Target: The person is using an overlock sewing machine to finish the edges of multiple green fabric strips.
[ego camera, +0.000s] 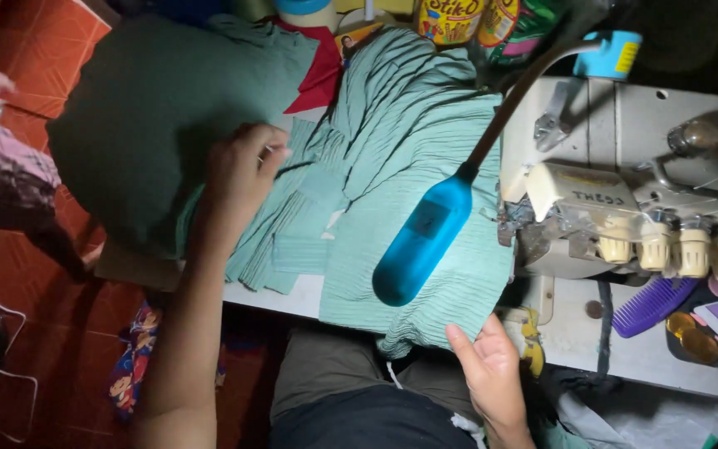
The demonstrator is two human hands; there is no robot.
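The right hand (492, 370), at six o'clock, pinched the green cloth's (409, 166) hem; the left hand (243, 170), at ten, lay pressed flat on its folds.

The left hand (243, 170) pressed on pleated green fabric (392, 125) spread over the table — the right hand (492, 366) pinched its near edge. A blue lamp (421, 237) hung above, beside the sewing machine (625, 208).

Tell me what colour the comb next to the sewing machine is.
The comb is purple, seen in the head view, the only one.
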